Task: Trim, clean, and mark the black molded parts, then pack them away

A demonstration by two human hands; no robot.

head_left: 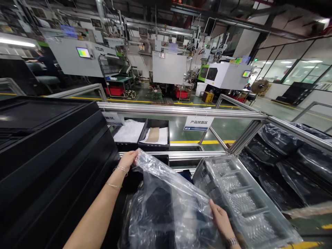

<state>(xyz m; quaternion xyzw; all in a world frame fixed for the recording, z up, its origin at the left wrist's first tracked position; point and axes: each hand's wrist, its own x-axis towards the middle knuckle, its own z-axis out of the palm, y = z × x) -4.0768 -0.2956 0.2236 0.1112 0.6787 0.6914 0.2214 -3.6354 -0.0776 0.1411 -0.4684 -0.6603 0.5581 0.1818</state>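
A clear plastic bag [166, 193] is stretched between my two hands, its upper edge slanting down to the right. My left hand [129, 160] pinches the bag's far left corner, fingers closed. Lower on the right, my right hand [220, 218] grips the other end of that edge, thumb on top. Dark shapes show through the film below, but I cannot make out what they are. Right beside the bag stands a stack of clear plastic trays [243, 197] with several compartments.
Tall black crates [52, 166] rise on the left. Beyond an aluminium rail [166, 110] sit two black bins [155, 143] with white sheets and brown card. A sign [199, 123] hangs from the rail. Film-wrapped black boxes [290, 166] stand right. Machines and a seated person [43, 62] are farther back.
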